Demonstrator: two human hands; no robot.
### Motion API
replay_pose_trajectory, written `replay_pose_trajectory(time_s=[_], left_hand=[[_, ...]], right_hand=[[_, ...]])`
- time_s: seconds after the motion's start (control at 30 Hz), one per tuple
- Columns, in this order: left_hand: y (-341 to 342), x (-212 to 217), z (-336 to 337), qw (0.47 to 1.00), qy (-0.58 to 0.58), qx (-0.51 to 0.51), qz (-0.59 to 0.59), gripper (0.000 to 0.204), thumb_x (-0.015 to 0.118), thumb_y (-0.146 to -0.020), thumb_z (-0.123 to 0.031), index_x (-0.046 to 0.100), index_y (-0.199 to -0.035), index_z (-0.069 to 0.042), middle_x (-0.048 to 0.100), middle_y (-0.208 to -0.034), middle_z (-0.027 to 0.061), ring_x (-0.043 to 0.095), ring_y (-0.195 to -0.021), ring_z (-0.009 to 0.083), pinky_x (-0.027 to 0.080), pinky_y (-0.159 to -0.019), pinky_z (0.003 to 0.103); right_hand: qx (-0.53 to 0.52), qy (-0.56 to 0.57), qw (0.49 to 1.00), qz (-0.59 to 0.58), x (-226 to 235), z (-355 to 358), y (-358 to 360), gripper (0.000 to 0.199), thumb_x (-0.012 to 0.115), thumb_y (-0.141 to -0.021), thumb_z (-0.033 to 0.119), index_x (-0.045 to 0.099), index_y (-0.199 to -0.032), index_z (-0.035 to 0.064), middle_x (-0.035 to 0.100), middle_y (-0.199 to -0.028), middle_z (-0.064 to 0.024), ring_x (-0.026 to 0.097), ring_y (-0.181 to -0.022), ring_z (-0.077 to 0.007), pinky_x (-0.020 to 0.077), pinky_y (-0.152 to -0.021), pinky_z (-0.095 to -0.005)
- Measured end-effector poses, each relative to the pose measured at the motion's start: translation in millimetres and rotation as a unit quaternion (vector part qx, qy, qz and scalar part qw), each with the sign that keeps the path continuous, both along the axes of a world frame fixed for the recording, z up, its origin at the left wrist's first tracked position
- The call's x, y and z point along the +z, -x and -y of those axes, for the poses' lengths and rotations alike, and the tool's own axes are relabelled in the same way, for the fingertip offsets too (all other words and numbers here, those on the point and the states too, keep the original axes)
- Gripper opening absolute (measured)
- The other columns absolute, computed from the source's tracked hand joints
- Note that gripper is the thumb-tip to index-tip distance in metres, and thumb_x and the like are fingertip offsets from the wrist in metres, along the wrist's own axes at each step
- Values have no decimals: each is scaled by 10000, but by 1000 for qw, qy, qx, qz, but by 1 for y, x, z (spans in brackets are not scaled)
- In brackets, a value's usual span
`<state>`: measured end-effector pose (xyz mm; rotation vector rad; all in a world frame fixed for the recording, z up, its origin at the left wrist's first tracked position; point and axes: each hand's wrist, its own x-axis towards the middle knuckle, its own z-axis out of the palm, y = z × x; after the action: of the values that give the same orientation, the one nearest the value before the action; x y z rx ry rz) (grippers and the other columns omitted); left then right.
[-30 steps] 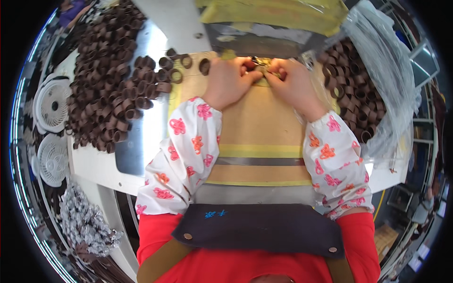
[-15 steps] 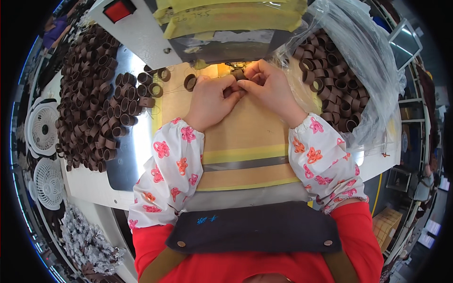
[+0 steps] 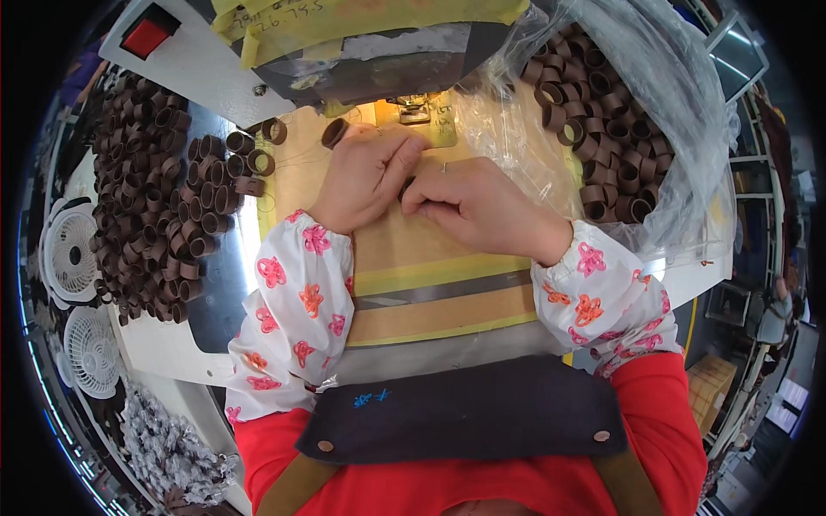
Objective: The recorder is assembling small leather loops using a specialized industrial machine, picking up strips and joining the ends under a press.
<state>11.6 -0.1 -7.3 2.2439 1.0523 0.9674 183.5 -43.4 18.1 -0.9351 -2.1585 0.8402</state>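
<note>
My left hand (image 3: 366, 179) is closed just in front of the lit sewing foot (image 3: 414, 112); its fingertips are hidden. My right hand (image 3: 482, 202) is closed beside it, lower and to the right. A dark sliver of a brown loop (image 3: 405, 187) shows at my right fingertips, between the two hands, and most of it is covered. Another brown loop (image 3: 335, 133) lies just behind my left hand, on the tan work surface (image 3: 430, 236) of the sewing machine (image 3: 370, 64).
A big heap of brown loops (image 3: 142, 198) covers the left side. More loops (image 3: 615, 138) lie at the right beside clear plastic sheeting (image 3: 667, 103). White fans (image 3: 70, 256) stand at the far left. A red switch (image 3: 150, 31) sits on the machine.
Both hands have drawn back toward me from the sewing foot, bringing the brown loop with them. My right hand has turned palm down. The view has shifted slightly.
</note>
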Motion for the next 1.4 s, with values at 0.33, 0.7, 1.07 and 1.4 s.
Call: replay_pose_trajectory(time_s=[0.33, 0.7, 1.07, 1.4], left_hand=[[16, 6, -5, 992, 41, 77, -95, 172, 646, -779, -280, 665, -849, -124, 549, -520, 4, 495, -491, 158, 296, -743, 341], [-5, -10, -18, 984, 3, 166, -58, 222, 695, -753, -223, 668, -862, -32, 466, -475, 1, 394, -431, 66, 322, -435, 238], [-2, -9, -23, 984, 63, 155, -54, 221, 678, -771, -242, 661, -827, -28, 470, -472, 7, 395, -427, 60, 319, -431, 249], [-2, -8, -22, 984, 49, 161, -56, 276, 681, -773, -279, 616, -747, -12, 449, -467, 3, 383, -431, 63, 324, -431, 262]], right_hand=[[-77, 119, 989, -31, -16, -51, -10, 171, 652, -743, 83, 625, -904, 33, 545, -648, -9, 465, -565, -74, 393, -517, -218], [-193, -72, 978, -21, -21, -53, -5, 91, 631, -706, 18, 545, -715, -12, 539, -714, -137, 534, -665, -309, 426, -584, -370], [-186, -131, 974, 2, -28, -58, -4, 79, 630, -714, 20, 559, -734, -11, 554, -749, -150, 544, -687, -329, 436, -600, -392], [-225, -144, 959, 90, -24, -54, -2, 87, 619, -721, 101, 566, -707, 34, 564, -683, -87, 559, -672, -281, 437, -577, -377]])
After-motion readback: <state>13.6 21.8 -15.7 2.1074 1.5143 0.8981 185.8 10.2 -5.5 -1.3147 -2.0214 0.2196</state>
